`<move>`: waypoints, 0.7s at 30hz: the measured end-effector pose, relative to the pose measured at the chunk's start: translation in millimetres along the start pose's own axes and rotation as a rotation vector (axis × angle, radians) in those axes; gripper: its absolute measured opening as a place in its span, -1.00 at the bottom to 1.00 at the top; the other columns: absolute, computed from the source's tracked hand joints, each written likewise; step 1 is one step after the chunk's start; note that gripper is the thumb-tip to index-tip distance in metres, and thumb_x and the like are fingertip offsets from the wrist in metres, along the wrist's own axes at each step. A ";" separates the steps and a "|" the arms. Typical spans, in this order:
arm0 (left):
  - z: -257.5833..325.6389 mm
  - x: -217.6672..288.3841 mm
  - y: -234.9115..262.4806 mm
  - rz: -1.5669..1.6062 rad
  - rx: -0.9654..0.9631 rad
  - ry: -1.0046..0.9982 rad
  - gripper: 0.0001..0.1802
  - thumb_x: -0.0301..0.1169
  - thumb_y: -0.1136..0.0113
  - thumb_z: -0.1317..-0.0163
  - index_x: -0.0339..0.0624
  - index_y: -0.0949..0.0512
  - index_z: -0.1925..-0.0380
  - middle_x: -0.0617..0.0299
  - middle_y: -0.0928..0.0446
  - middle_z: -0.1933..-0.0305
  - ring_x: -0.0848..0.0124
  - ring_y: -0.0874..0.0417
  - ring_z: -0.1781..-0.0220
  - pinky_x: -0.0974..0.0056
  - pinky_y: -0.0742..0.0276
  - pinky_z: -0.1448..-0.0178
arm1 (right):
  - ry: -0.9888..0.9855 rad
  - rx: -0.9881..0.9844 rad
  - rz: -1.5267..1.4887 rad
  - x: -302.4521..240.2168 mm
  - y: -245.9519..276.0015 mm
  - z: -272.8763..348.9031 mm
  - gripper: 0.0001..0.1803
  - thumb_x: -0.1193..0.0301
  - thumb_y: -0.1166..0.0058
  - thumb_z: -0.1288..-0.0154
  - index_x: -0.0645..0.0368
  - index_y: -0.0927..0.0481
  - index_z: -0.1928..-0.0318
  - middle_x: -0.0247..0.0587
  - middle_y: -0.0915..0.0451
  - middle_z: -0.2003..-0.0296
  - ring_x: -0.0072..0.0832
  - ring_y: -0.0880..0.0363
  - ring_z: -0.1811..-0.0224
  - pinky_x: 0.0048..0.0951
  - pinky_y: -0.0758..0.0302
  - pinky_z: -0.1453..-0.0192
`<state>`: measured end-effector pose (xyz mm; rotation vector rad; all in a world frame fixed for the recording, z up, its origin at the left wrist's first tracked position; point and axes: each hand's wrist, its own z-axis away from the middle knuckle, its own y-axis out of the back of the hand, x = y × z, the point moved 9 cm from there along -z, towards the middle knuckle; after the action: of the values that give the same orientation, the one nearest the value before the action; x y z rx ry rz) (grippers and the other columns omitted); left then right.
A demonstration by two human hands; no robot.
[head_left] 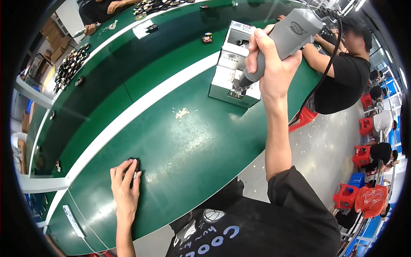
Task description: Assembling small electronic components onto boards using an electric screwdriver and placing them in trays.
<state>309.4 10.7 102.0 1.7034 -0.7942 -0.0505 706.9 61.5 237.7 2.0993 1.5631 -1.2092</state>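
My right hand [275,70] is wrapped around a thick grey electric screwdriver [295,32], whose black cord leaves its upper end. Its narrow nose points down into the near part of a white box-shaped screw feeder [222,82] with open compartments. The screwdriver's tip is partly hidden there. Down at the left, my left hand [125,182] rests on the green bench [171,141]. Its fingers are closed on a small black part [134,163], mostly covered by the fingertips.
Pale crumbs [181,113] lie mid-bench. Beyond a white rail [141,105] runs a green belt [171,64] with a few small parts. Heaps of parts [70,68] lie farther off. A power strip [73,220] is at lower left. A co-worker [346,77] sits close on the right.
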 end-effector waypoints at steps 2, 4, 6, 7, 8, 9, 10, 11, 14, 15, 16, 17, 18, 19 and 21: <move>0.4 5.0 -4.6 0.081 -0.067 0.097 -0.55 -0.64 -0.35 -0.18 -0.20 -0.65 -0.12 0.15 -0.57 -0.13 0.19 -0.54 -0.01 0.19 -0.59 0.01 | -0.017 -0.001 0.079 6.8 -2.9 1.6 -0.81 0.52 -0.20 -0.34 0.29 -0.56 0.44 -0.27 -0.58 0.59 -0.62 -0.46 0.74 -0.54 -0.34 0.63; -1.8 11.3 -6.5 0.063 -0.096 0.060 -0.56 -0.66 -0.34 -0.19 -0.23 -0.64 -0.11 0.14 -0.56 -0.12 0.20 -0.56 0.02 0.20 -0.62 0.08 | -0.021 0.012 0.084 5.8 -4.3 2.6 -0.79 0.53 -0.21 -0.32 0.28 -0.55 0.47 -0.29 -0.55 0.62 -0.63 -0.45 0.75 -0.54 -0.32 0.65; -5.8 18.6 -9.0 0.102 -0.104 0.028 -0.59 -0.67 -0.33 -0.18 -0.25 -0.65 -0.07 0.11 -0.56 -0.12 0.20 -0.59 0.05 0.19 -0.64 0.09 | -0.025 -0.002 0.080 4.7 -4.6 3.1 -0.78 0.52 -0.21 -0.32 0.27 -0.55 0.49 -0.29 -0.55 0.63 -0.62 -0.44 0.76 -0.53 -0.31 0.66; -9.4 25.3 -6.7 0.077 -0.090 -0.022 -0.64 -0.67 -0.31 -0.20 -0.27 -0.65 -0.03 0.10 -0.58 -0.08 0.19 -0.61 0.10 0.18 -0.64 0.09 | -0.028 -0.003 0.082 5.2 -3.7 2.9 -0.78 0.52 -0.21 -0.32 0.27 -0.55 0.49 -0.29 -0.55 0.63 -0.62 -0.44 0.76 -0.53 -0.31 0.66; -10.9 26.0 -8.3 0.080 -0.092 -0.021 -0.64 -0.67 -0.31 -0.20 -0.27 -0.65 -0.03 0.10 -0.58 -0.08 0.19 -0.61 0.10 0.18 -0.64 0.09 | -0.032 -0.022 0.089 5.7 -3.4 2.0 -0.81 0.51 -0.19 -0.34 0.27 -0.50 0.43 -0.25 -0.51 0.61 -0.60 -0.39 0.77 -0.52 -0.30 0.67; -11.7 29.7 -8.9 0.064 -0.081 -0.059 -0.63 -0.69 -0.30 -0.16 -0.28 -0.64 -0.01 0.11 -0.59 -0.04 0.18 -0.62 0.12 0.18 -0.64 0.09 | -0.035 -0.041 0.097 6.1 -3.6 1.5 -0.82 0.51 -0.16 -0.36 0.27 -0.46 0.37 -0.21 -0.47 0.59 -0.58 -0.34 0.78 -0.51 -0.28 0.68; -12.0 32.8 -9.2 0.048 -0.070 -0.093 -0.61 -0.71 -0.29 -0.12 -0.30 -0.64 0.01 0.12 -0.61 -0.01 0.18 -0.62 0.14 0.18 -0.64 0.09 | -0.039 -0.044 0.098 7.4 -4.9 1.1 -0.82 0.51 -0.16 -0.36 0.27 -0.46 0.37 -0.21 -0.47 0.59 -0.58 -0.34 0.78 -0.51 -0.28 0.68; -13.3 32.5 -10.2 0.049 -0.072 -0.089 -0.61 -0.71 -0.29 -0.12 -0.30 -0.64 0.01 0.12 -0.61 -0.01 0.18 -0.62 0.14 0.18 -0.64 0.09 | -0.070 -0.035 0.060 10.9 -5.7 1.1 -0.84 0.51 -0.15 -0.37 0.27 -0.45 0.34 -0.20 -0.46 0.58 -0.57 -0.33 0.79 -0.50 -0.27 0.68; -15.4 40.2 -13.8 -0.044 -0.103 -0.182 -0.58 -0.69 -0.27 -0.02 -0.33 -0.64 0.03 0.15 -0.63 0.05 0.24 -0.63 0.18 0.23 -0.61 0.16 | -0.157 -0.041 -0.031 19.7 -16.7 9.5 -0.85 0.49 -0.14 -0.38 0.27 -0.43 0.26 -0.19 -0.45 0.56 -0.57 -0.27 0.79 -0.48 -0.25 0.69; -18.7 55.3 -18.1 -0.099 -0.091 -0.288 -0.57 -0.66 -0.27 0.02 -0.33 -0.64 0.04 0.16 -0.63 0.06 0.28 -0.62 0.19 0.26 -0.58 0.20 | -0.183 0.007 -0.073 17.9 -15.0 16.6 -0.82 0.49 -0.21 -0.32 0.30 -0.52 0.38 -0.23 -0.53 0.59 -0.57 -0.41 0.77 -0.50 -0.33 0.67; -17.1 66.6 -22.2 -0.162 -0.086 -0.382 -0.55 -0.64 -0.26 0.05 -0.33 -0.65 0.05 0.16 -0.63 0.07 0.32 -0.62 0.19 0.29 -0.55 0.23 | -0.123 -0.001 -0.062 9.5 -19.0 24.9 -0.85 0.50 -0.19 -0.34 0.30 -0.51 0.31 -0.22 -0.52 0.58 -0.56 -0.39 0.77 -0.51 -0.33 0.68; -15.7 71.8 -26.1 -0.208 -0.051 -0.426 -0.57 -0.60 -0.26 0.04 -0.32 -0.66 0.06 0.17 -0.63 0.07 0.34 -0.62 0.19 0.31 -0.52 0.25 | -0.123 -0.015 -0.135 0.8 -20.6 35.4 -0.86 0.51 -0.16 -0.37 0.31 -0.48 0.25 -0.17 -0.50 0.56 -0.56 -0.34 0.78 -0.52 -0.31 0.69; -11.2 74.5 -32.0 -0.260 -0.021 -0.466 -0.59 -0.57 -0.26 0.02 -0.31 -0.66 0.07 0.17 -0.63 0.07 0.36 -0.62 0.20 0.33 -0.50 0.27 | -0.102 -0.046 -0.151 -5.5 -25.6 46.3 -0.87 0.50 -0.08 -0.42 0.31 -0.44 0.20 -0.13 -0.47 0.54 -0.56 -0.27 0.80 -0.51 -0.27 0.72; -8.3 72.3 -37.4 -0.280 -0.040 -0.427 -0.59 -0.57 -0.26 0.02 -0.31 -0.66 0.07 0.17 -0.63 0.07 0.36 -0.62 0.20 0.33 -0.50 0.27 | -0.119 -0.055 -0.195 -11.5 -33.2 57.8 -0.86 0.47 -0.01 -0.46 0.30 -0.38 0.19 -0.11 -0.44 0.55 -0.57 -0.23 0.81 -0.52 -0.25 0.74; -3.1 74.2 -34.5 -0.308 0.117 -0.454 -0.62 -0.53 -0.26 0.00 -0.29 -0.68 0.09 0.16 -0.65 0.08 0.33 -0.63 0.19 0.33 -0.49 0.27 | -0.153 -0.131 -0.277 -14.4 -54.9 78.7 -0.86 0.45 0.10 -0.49 0.26 -0.30 0.20 -0.13 -0.39 0.56 -0.55 -0.21 0.83 -0.51 -0.27 0.77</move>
<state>383.9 -23.1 100.2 1.9434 -0.8675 -0.6315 620.9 23.4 213.8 1.7089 1.8496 -1.2801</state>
